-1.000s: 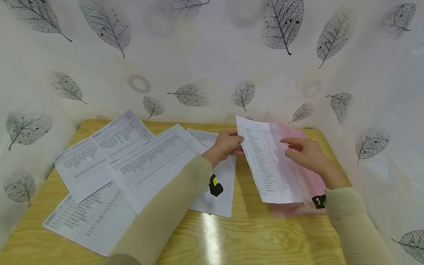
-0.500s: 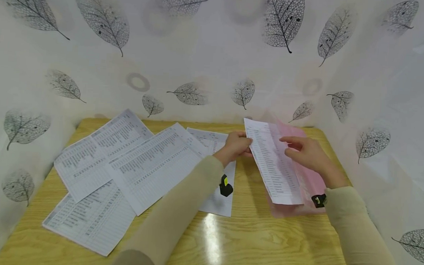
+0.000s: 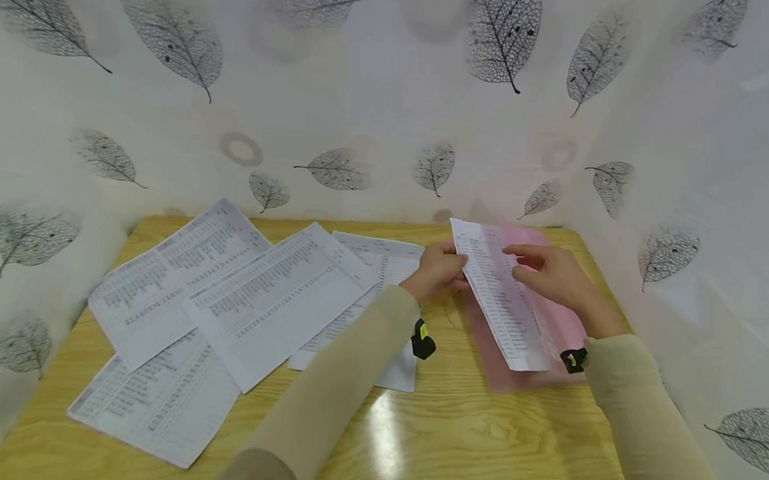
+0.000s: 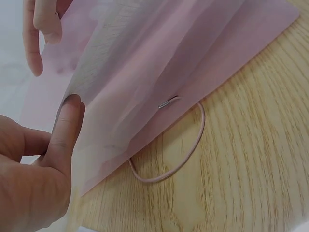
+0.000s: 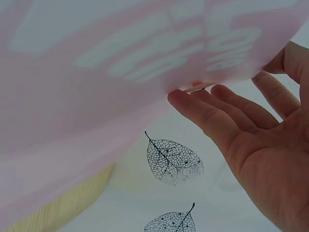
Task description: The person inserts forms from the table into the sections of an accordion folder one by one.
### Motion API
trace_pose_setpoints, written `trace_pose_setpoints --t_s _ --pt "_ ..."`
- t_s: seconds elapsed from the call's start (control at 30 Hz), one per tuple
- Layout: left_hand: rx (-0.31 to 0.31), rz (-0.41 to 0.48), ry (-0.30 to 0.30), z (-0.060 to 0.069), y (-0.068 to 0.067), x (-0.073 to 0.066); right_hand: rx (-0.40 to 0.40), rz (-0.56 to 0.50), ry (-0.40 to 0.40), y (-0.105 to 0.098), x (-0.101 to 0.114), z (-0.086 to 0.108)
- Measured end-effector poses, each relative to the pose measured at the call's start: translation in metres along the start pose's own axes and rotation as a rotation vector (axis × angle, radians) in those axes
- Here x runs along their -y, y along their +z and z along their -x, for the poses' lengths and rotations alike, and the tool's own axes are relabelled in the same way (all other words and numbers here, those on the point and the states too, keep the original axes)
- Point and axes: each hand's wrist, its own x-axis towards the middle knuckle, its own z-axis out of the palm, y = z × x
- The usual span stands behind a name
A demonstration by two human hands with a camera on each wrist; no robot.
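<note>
While my left hand (image 3: 440, 267) pinches a printed sheet (image 3: 500, 304) by its left edge, my right hand (image 3: 557, 274) holds the raised pink folder cover (image 5: 106, 111).

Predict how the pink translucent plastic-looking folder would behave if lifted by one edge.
The pink translucent plastic-looking folder would probably bend, since its surface curves in the left wrist view. Its cover looks thin and see-through, so it is likely light for its size. The thin pink cord loop beyond its edge might snag.

A white glare streak marks the softly lit table (image 3: 478, 437).
</note>
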Motion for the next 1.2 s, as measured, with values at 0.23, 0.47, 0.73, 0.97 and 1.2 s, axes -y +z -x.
trace_pose_setpoints --t_s 0.23,0.47,0.73,0.97,1.2 --pt "0.036 0.02 0.009 -0.001 0.0 0.0 0.008 -0.02 -0.011 0.004 0.005 -0.002" --pt "0.051 0.008 0.031 0.001 0.009 -0.002 0.011 -0.034 -0.018 0.005 0.006 -0.003" --pt "0.017 -0.031 0.042 0.006 0.02 -0.002 0.007 -0.036 -0.019 0.003 0.004 -0.003" --pt "0.16 0.066 -0.073 0.005 0.008 0.011 -0.001 -0.023 0.005 -0.002 0.002 0.0" --pt "0.231 0.015 -0.089 0.012 0.007 0.022 0.001 -0.011 0.007 -0.002 0.003 0.0"
